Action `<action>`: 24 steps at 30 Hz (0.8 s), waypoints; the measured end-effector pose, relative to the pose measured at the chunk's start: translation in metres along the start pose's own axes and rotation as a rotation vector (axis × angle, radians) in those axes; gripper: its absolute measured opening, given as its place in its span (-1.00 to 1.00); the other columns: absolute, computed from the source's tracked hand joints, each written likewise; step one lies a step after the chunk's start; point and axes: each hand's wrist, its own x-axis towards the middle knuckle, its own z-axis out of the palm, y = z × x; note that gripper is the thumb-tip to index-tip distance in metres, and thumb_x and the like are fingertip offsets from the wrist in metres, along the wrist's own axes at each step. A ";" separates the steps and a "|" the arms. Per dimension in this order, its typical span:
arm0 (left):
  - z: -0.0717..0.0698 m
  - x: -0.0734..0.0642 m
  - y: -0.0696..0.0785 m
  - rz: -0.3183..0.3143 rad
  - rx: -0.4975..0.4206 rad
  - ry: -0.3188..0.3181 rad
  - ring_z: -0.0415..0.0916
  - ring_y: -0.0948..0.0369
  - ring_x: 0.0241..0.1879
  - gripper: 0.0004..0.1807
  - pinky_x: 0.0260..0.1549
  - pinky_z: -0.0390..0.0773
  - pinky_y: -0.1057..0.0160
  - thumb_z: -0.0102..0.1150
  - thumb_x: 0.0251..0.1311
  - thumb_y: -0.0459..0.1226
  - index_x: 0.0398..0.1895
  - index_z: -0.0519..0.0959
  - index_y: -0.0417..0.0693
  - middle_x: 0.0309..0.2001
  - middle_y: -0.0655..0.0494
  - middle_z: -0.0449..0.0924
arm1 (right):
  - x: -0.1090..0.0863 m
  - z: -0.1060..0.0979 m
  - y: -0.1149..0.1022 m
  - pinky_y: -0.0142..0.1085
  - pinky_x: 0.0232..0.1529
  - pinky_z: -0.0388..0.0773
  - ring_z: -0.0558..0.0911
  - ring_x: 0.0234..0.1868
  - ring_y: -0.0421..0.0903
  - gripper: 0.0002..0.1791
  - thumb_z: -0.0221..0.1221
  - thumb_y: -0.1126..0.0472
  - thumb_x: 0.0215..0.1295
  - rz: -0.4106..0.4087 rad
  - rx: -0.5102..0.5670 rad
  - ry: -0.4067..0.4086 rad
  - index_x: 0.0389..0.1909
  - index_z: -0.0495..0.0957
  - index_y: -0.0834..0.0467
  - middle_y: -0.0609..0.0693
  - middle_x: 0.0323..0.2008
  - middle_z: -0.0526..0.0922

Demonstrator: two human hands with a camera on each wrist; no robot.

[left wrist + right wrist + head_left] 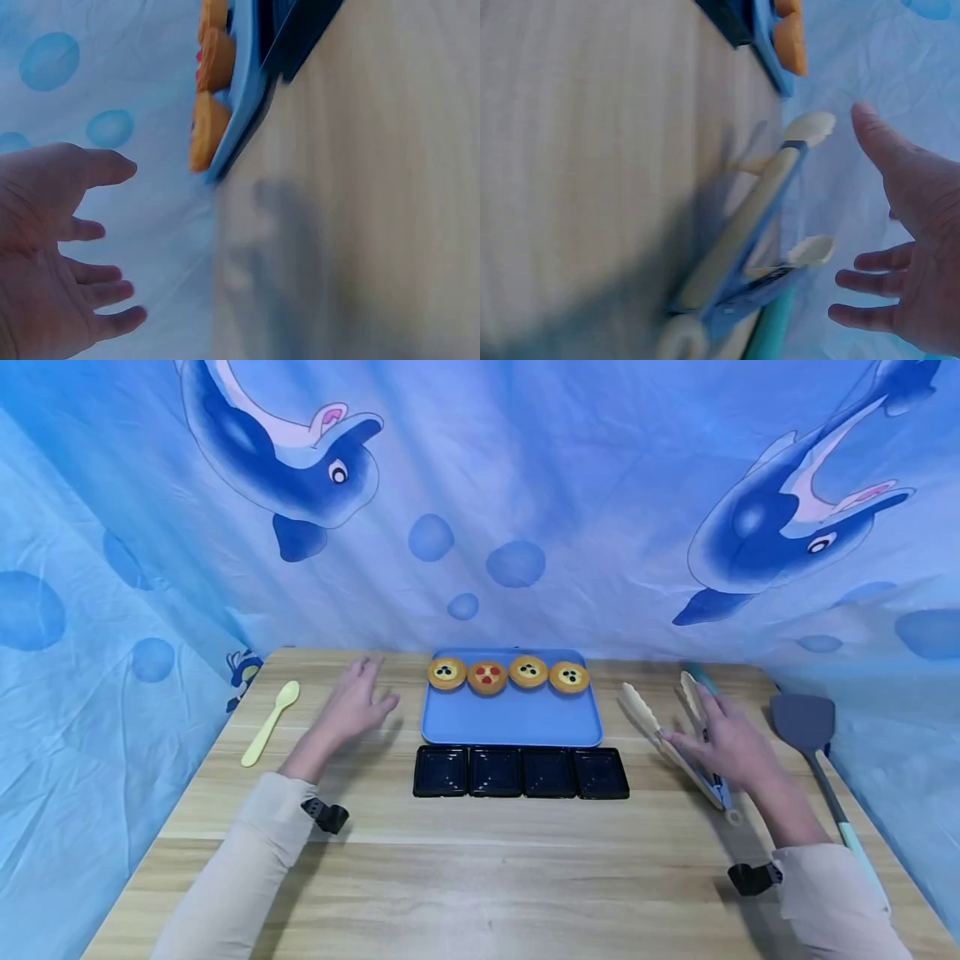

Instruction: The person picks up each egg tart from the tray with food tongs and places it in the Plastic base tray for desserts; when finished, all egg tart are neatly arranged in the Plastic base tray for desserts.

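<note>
My left hand [356, 702] hovers over the table to the left of a blue tray [510, 718], its fingers spread and nothing in it. On the tray stand several egg tarts [487, 677], one topped with red pieces and the others with dark ones. Over a pair of cream-coloured kitchen tongs [686, 768] is my right hand [731, 745], thumb and fingers apart. The right wrist view shows a gap between that hand and the tongs [739, 240], whose arms stand spread. Directly before the tray sits a row of small black square dishes [495, 772].
A pale yellow spoon [272, 723] lies at the table's left. At the right edge is a spatula [806, 727] with a grey blade and mint handle. A teal handle [700, 677] shows behind the tongs. A blue dolphin-print curtain [517, 485] hangs behind the wooden table [487, 877].
</note>
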 end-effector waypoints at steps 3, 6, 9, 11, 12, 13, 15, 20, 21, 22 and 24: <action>0.018 0.004 0.001 -0.077 -0.113 -0.037 0.00 -0.35 0.40 -0.17 0.34 0.07 -0.32 0.16 0.34 -0.12 0.50 0.04 -0.35 0.43 -0.48 0.00 | -0.002 0.008 0.002 0.39 -0.11 0.43 0.31 0.14 0.61 0.26 0.17 -0.39 0.22 0.045 -0.032 0.001 0.53 -0.22 0.39 0.67 0.31 0.09; 0.035 0.008 0.003 -0.136 -0.248 -0.058 0.15 -0.32 0.34 -0.18 0.31 0.20 -0.25 0.16 0.34 -0.14 0.47 0.07 -0.43 0.37 -0.49 0.14 | -0.004 0.018 0.004 0.17 -0.39 0.56 0.49 -0.05 0.51 0.32 0.23 -0.43 0.13 0.070 -0.074 0.023 0.47 -0.10 0.51 0.67 0.23 0.22; 0.050 0.011 0.005 -0.189 -0.372 -0.074 0.30 -0.25 0.27 -0.22 0.27 0.34 -0.14 0.17 0.32 -0.20 0.43 0.11 -0.50 0.28 -0.45 0.29 | -0.006 0.026 0.006 -0.07 -0.63 0.47 0.57 -0.27 0.36 0.36 0.27 -0.44 0.06 0.093 -0.080 0.025 0.44 -0.07 0.57 0.68 0.17 0.27; 0.058 0.013 0.005 -0.223 -0.432 -0.079 0.37 -0.19 0.22 -0.24 0.24 0.40 -0.07 0.18 0.30 -0.25 0.42 0.13 -0.52 0.24 -0.40 0.36 | -0.007 0.031 0.007 -0.15 -0.70 0.39 0.54 -0.38 0.24 0.40 0.30 -0.45 0.02 0.119 -0.063 0.019 0.44 -0.09 0.57 0.67 0.13 0.30; 0.061 0.014 0.005 -0.237 -0.459 -0.078 0.39 -0.17 0.20 -0.25 0.23 0.42 -0.04 0.18 0.29 -0.27 0.41 0.15 -0.52 0.23 -0.38 0.38 | -0.008 0.033 0.008 -0.17 -0.71 0.36 0.53 -0.40 0.21 0.41 0.30 -0.46 0.01 0.134 -0.053 0.018 0.44 -0.10 0.57 0.66 0.09 0.32; 0.063 0.014 0.005 -0.250 -0.483 -0.074 0.41 -0.15 0.18 -0.26 0.21 0.44 -0.02 0.19 0.28 -0.29 0.41 0.16 -0.51 0.22 -0.36 0.39 | -0.008 0.035 0.009 -0.19 -0.73 0.33 0.51 -0.44 0.18 0.42 0.31 -0.45 0.00 0.153 -0.037 0.018 0.45 -0.10 0.56 0.63 0.04 0.36; 0.066 0.015 0.005 -0.258 -0.527 -0.062 0.44 -0.13 0.16 -0.28 0.18 0.47 0.02 0.21 0.25 -0.32 0.39 0.20 -0.50 0.22 -0.33 0.40 | -0.009 0.039 0.010 -0.19 -0.74 0.29 0.46 -0.52 0.10 0.36 0.31 -0.47 -0.02 0.195 -0.003 0.026 0.41 0.03 0.54 0.50 -0.17 0.44; 0.069 0.015 0.004 -0.246 -0.629 -0.040 0.46 -0.15 0.12 -0.36 0.14 0.50 0.04 0.24 0.20 -0.42 0.32 0.30 -0.52 0.15 -0.36 0.45 | -0.007 0.045 0.010 -0.21 -0.68 0.29 0.42 -0.59 0.02 0.11 0.31 -0.48 -0.03 0.313 0.093 0.030 0.09 0.30 0.46 0.16 -0.50 0.45; 0.069 0.014 0.003 -0.246 -0.640 -0.038 0.47 -0.14 0.11 -0.38 0.13 0.50 0.05 0.25 0.19 -0.44 0.31 0.32 -0.51 0.14 -0.36 0.46 | -0.006 0.047 0.009 -0.20 -0.68 0.30 0.42 -0.59 0.02 0.11 0.31 -0.48 -0.04 0.337 0.101 0.028 0.09 0.30 0.46 0.15 -0.52 0.46; 0.069 0.014 0.003 -0.247 -0.648 -0.040 0.48 -0.14 0.11 -0.38 0.12 0.51 0.06 0.27 0.18 -0.45 0.29 0.34 -0.51 0.13 -0.35 0.48 | -0.005 0.047 0.008 -0.20 -0.68 0.31 0.43 -0.59 0.03 0.10 0.31 -0.49 -0.06 0.361 0.102 0.028 0.06 0.33 0.46 0.15 -0.51 0.46; 0.071 0.015 0.003 -0.241 -0.654 -0.051 0.51 -0.12 0.08 -0.40 0.08 0.54 0.10 0.29 0.16 -0.47 0.27 0.37 -0.50 0.10 -0.34 0.50 | -0.003 0.048 0.006 -0.18 -0.69 0.31 0.42 -0.59 0.05 0.08 0.31 -0.51 -0.09 0.404 0.084 0.038 -0.02 0.35 0.43 0.17 -0.51 0.47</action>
